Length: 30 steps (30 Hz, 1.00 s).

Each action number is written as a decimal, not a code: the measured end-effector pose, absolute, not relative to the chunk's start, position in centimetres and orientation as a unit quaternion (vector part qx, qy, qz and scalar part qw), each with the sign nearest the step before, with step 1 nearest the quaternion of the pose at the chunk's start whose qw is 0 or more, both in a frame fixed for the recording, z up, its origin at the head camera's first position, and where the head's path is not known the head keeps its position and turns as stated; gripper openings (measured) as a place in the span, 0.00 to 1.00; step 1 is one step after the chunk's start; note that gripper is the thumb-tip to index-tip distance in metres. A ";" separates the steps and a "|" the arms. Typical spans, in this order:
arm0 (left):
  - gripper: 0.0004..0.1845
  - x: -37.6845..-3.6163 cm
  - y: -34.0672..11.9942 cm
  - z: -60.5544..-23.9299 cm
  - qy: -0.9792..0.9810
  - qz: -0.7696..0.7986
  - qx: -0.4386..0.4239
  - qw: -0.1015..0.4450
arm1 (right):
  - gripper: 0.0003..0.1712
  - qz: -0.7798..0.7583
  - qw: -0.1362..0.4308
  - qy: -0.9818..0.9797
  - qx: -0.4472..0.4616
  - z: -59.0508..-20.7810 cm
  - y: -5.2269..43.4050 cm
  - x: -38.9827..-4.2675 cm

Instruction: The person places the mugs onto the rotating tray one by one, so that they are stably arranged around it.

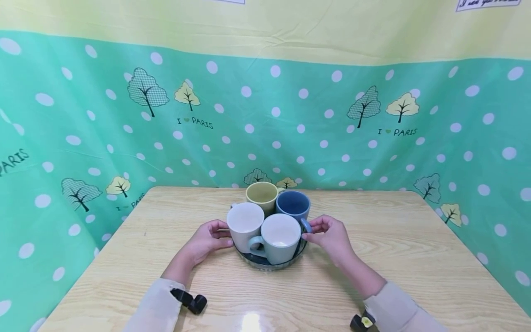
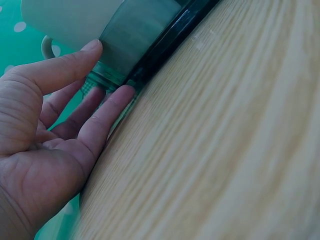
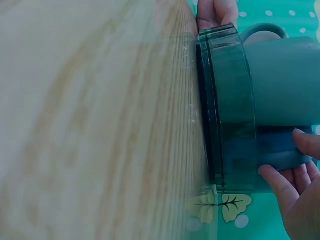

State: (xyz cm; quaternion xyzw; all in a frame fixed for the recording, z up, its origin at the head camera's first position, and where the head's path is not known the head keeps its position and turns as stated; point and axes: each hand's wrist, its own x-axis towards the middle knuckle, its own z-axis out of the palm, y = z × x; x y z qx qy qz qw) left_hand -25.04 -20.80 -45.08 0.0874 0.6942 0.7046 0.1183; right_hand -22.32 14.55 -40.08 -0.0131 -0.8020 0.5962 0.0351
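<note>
A round dark see-through tray [image 1: 269, 266] stands on the wooden table [image 1: 386, 258] with several mugs packed upright in it: a yellow one [image 1: 262, 196] at the back, a blue one [image 1: 292, 204] back right, a white one [image 1: 245, 221] front left and a pale grey one [image 1: 280, 236] in front. My left hand [image 1: 215, 237] holds the tray's left side. In the left wrist view the left hand [image 2: 107, 72] has its thumb on the tray wall [image 2: 137, 30] and its fingers at the base. My right hand [image 1: 319, 230] holds the right side. In the right wrist view the right hand [image 3: 290, 162] touches the tray wall [image 3: 232, 110] by the blue mug [image 3: 282, 150].
A green curtain [image 1: 83, 138] with white dots and tree prints hangs round the table on the back and both sides. The table's far edge [image 1: 352, 190] runs just behind the mugs. Bare wood lies left, right and in front of the tray.
</note>
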 end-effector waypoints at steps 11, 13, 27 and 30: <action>0.24 -24.9 -20.7 -45.2 0.698 0.703 0.076 0.113 | 0.22 0.610 0.014 -0.792 0.012 -40.2 15.3 -22.6; 0.26 -24.8 -20.7 -45.1 0.702 0.699 0.076 0.111 | 0.23 0.615 0.007 -0.788 0.013 -40.2 15.5 -22.5; 0.28 -24.3 -21.1 -44.5 0.690 0.715 0.073 0.090 | 0.27 0.633 0.009 -0.772 0.057 -39.7 17.5 -22.0; 0.27 -24.0 -21.1 -44.2 0.688 0.718 0.070 0.079 | 0.25 0.627 0.023 -0.777 0.063 -39.7 17.9 -21.9</action>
